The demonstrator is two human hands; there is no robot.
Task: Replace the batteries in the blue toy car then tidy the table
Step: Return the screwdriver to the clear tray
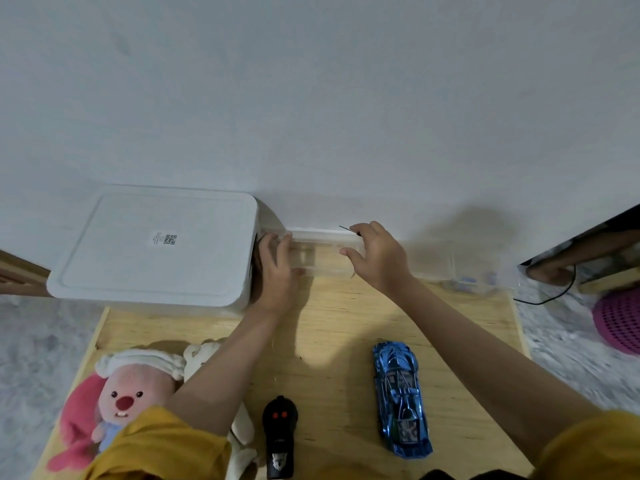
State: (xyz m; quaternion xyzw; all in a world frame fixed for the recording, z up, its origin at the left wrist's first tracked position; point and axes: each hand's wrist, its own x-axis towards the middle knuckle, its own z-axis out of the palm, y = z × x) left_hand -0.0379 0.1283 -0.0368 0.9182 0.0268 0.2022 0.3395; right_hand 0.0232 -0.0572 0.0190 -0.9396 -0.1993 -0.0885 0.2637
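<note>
Blue shiny toy car [401, 400] waits near; both hands steady a far clear plastic box [325, 252].
Left hand [277, 268] grips its left end; right hand [377, 258] its right end, pinching a thin metal tool [348, 229].

A plain white wall [311, 98] rises behind a light wooden table [329, 327], flanked by mottled grey floor [31, 348] on both sides.

The shiny blue toy car [401, 400] sits upright on its wheels on the wooden table [329, 327] — lengthwise, near the front edge, right of centre.
</note>
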